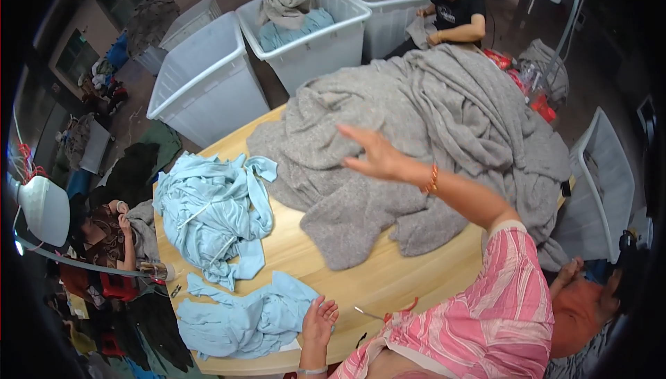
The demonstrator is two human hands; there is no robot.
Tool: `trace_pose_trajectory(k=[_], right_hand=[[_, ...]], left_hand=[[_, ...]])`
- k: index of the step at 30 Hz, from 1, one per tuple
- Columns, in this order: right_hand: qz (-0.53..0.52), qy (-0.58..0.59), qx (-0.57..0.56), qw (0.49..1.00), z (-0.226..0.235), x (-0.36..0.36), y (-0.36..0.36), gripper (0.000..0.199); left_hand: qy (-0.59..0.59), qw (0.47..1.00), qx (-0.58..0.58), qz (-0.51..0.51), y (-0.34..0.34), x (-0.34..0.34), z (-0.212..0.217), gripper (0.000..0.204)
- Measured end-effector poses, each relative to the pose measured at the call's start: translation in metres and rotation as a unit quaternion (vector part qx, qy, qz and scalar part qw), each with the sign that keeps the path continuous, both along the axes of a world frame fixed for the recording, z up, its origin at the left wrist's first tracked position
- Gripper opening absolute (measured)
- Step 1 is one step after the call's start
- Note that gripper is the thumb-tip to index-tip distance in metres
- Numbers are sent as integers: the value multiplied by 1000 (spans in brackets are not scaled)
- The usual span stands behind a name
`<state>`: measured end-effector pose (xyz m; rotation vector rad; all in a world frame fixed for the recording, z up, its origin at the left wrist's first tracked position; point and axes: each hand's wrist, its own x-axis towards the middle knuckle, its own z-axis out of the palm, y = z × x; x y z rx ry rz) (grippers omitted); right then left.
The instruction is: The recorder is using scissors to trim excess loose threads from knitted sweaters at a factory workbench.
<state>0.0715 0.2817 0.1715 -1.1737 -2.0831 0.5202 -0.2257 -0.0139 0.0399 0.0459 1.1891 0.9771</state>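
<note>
My right hand [378, 155] is stretched out over a big heap of grey knitted fabric [423, 115], thumb and fingers apart and nothing in them. Whether it touches the knit, I cannot tell. Low at the table's near side, my left hand [320, 318] lies palm up, its fingers loosely curled and empty. It is at the right end of a crumpled light blue garment [243, 316]. A larger bundle of light blue garments [208, 205] with pale ties sits farther off at the left. To the right of my left hand rests a thin metal tool [368, 313] beside something red.
The wooden table [298, 240] has curved edges. Large white plastic bins [208, 80] stand beyond it, one holding grey and blue fabric [295, 28]. A person in black [454, 14] handles grey knit at the back. Others sit left and right. A lamp [45, 209] hangs at left.
</note>
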Motion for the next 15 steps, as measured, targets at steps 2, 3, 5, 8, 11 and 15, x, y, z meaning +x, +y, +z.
trace_pose_trajectory(k=[2, 3, 5, 8, 11, 15], right_hand=[[-30, 30, -198, 979, -54, 41, -63, 48], [-30, 67, -278, 958, -84, 52, -93, 43], [-34, 106, -387, 915, -121, 72, -151, 37], [23, 101, -516, 851, -140, 92, -253, 35], [61, 37, -622, 780, -159, 90, -314, 35], [46, 50, -501, 863, -195, 69, -354, 39]], left_hand=[[31, 997, 12, -69, 5, 10, -8, 39], [62, 991, 33, -114, 1, 12, -13, 36], [219, 951, 70, -208, -7, 23, -22, 35], [396, 794, 249, -388, -26, 47, -35, 54], [497, 608, 333, -522, -44, 84, -35, 63], [554, 510, 411, -515, -75, 94, -75, 64]])
